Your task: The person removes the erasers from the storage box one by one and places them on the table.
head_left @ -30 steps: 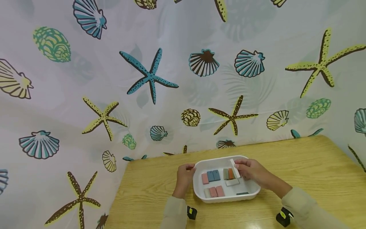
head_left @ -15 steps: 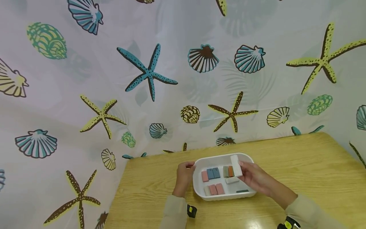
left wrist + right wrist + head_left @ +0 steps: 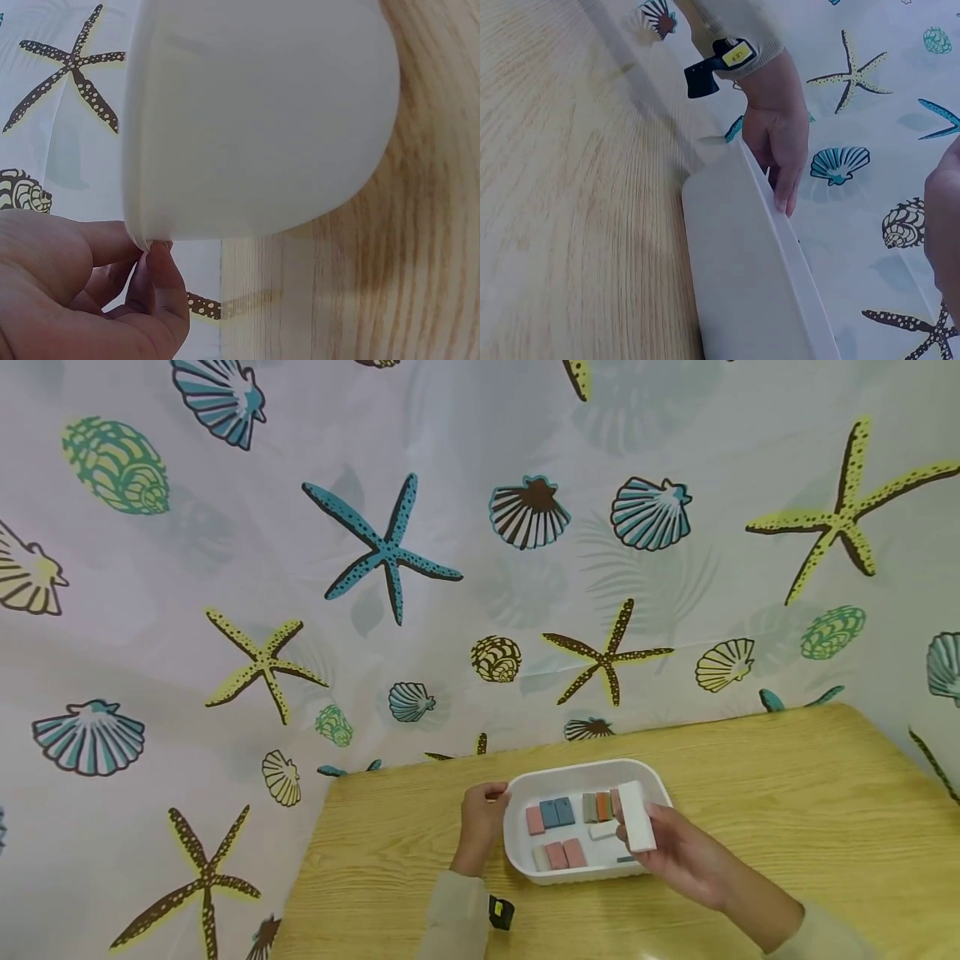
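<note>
- White block (image 3: 637,816) is moving nearer and rightward, raised at the right side of the tray (image 3: 570,875).
- Right hand (image 3: 686,856) is gripping it.
- Left hand (image 3: 482,820) is pinching the tray's left rim.

I have my left grip (image 3: 480,820) pinching, fingertips (image 3: 165,268) drawn together. My right grip (image 3: 684,853) pinches too, its forearm (image 3: 761,900) slanting in from the head view's lower right.

Soft, diffuse light, faint shadow on the table (image 3: 435,247) beside the tray (image 3: 262,120), bluish cast in right wrist view.
</note>
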A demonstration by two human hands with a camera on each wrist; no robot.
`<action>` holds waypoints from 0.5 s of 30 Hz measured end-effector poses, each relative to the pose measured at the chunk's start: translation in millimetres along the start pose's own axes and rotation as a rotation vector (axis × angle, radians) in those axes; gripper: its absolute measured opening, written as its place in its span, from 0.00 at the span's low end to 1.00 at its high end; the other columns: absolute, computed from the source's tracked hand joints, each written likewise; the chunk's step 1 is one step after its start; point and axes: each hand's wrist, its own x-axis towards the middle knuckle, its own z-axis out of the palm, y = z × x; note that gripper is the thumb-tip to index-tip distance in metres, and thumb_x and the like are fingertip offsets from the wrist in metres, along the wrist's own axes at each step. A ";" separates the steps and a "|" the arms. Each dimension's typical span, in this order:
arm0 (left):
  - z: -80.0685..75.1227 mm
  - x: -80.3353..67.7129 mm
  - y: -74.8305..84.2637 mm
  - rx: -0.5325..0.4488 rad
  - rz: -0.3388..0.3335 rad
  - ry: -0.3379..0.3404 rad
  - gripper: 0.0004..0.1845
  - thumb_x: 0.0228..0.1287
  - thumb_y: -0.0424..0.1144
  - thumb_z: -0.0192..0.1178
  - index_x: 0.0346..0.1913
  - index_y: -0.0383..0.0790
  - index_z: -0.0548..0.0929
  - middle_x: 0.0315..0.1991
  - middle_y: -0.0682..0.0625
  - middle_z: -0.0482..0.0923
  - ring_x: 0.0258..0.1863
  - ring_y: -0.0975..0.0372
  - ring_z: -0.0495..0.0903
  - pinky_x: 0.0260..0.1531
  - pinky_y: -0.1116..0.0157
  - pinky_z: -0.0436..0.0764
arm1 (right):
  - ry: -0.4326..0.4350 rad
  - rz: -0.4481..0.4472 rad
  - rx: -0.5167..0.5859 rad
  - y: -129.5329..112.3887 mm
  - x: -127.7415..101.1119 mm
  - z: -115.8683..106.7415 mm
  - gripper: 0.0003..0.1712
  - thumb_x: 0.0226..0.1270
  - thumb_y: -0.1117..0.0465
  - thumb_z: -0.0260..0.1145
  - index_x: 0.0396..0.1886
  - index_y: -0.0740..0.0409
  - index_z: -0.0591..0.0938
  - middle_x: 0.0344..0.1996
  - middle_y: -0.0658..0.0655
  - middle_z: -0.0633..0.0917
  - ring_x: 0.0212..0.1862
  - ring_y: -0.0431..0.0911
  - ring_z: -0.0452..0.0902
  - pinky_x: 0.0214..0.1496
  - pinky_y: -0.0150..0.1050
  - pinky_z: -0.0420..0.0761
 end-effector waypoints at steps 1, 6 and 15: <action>-0.2 -0.2 0.1 -0.002 0.005 -0.002 0.07 0.61 0.30 0.59 0.41 0.32 0.84 0.33 0.47 0.80 0.32 0.60 0.79 0.30 0.66 0.80 | -0.015 0.003 -0.007 1.2 -1.3 2.9 0.24 0.77 0.60 0.30 0.61 0.57 0.69 0.54 0.56 0.75 0.56 0.48 0.70 0.60 0.34 0.66; -0.8 -0.5 0.0 -0.008 0.005 -0.009 0.07 0.61 0.29 0.59 0.41 0.32 0.84 0.32 0.47 0.80 0.31 0.60 0.79 0.29 0.66 0.80 | -0.018 -0.012 -0.093 4.4 -8.9 17.9 0.26 0.76 0.61 0.29 0.62 0.55 0.70 0.54 0.54 0.74 0.55 0.47 0.70 0.59 0.36 0.68; -0.5 -0.2 -0.5 -0.011 0.006 -0.007 0.08 0.61 0.29 0.59 0.41 0.31 0.84 0.33 0.46 0.80 0.32 0.59 0.80 0.30 0.65 0.80 | 0.023 0.009 -0.283 2.4 -20.6 31.4 0.23 0.73 0.68 0.33 0.60 0.62 0.69 0.60 0.58 0.71 0.59 0.46 0.68 0.58 0.39 0.69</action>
